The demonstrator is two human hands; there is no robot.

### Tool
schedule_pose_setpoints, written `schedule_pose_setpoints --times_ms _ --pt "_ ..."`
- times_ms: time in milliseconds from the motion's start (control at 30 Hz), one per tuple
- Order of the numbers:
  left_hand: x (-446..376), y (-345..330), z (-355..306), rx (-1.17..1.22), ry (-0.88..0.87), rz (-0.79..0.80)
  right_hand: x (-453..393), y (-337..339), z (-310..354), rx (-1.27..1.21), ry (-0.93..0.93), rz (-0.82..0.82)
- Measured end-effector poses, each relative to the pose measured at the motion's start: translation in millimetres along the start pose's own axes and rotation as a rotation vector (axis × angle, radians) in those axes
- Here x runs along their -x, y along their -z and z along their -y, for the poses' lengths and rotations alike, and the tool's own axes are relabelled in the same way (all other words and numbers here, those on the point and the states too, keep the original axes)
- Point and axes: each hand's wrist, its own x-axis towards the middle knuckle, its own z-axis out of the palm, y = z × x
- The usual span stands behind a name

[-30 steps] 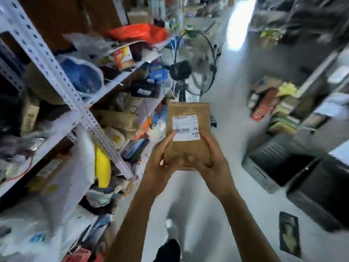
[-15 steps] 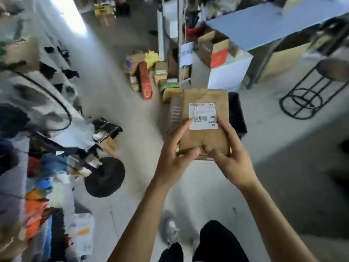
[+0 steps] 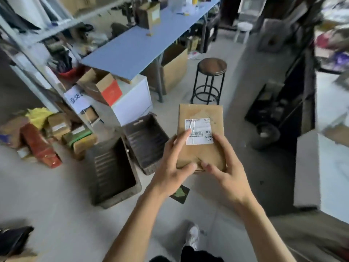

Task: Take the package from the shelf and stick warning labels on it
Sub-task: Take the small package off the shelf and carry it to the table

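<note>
Head camera looks down at the package (image 3: 202,157), a flat brown cardboard parcel held in the air in front of the person, above the grey floor (image 3: 56,214). On its upper face is a white shipping label (image 3: 200,127) with a barcode and some printed letters. The left hand (image 3: 171,167) grips the lower left corner of the package, with its index finger stretched up onto the edge of the label and the thumb pressing the near edge. The right hand (image 3: 227,173) grips the lower right corner, fingers curled along the right side and the thumb on the near edge, almost touching the left thumb. Both hands are closed on the package. Just beyond the left hand, two dark plastic crates (image 3: 145,140) stand on the floor. Beyond the package is a round stool (image 3: 212,66) with a black metal frame. Further left and beyond is a blue table (image 3: 136,48) with cardboard boxes near it. Far to the left of the hands stands a metal shelf (image 3: 37,86) with small boxes piled at its foot. Below the hands a white shoe (image 3: 192,235) is visible on the floor.
</note>
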Motion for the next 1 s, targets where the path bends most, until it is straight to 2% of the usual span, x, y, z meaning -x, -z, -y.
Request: schedule_pose_setpoints --times_ms 333,800,1000 --pt "-191.7 -16.3 18.0 0.103 0.052 0.079 -174.8 54.5 -38.9 0.045 -0.055 -0.029" --pt "-511.3 34.6 61.5 0.177 0.060 0.071 -496.4 76.3 -72.2 0.097 -0.026 -0.064" --pt "-643.2 41.9 90.0 0.188 0.085 0.061 -628.4 93.8 -98.9 0.003 -0.060 -0.031"
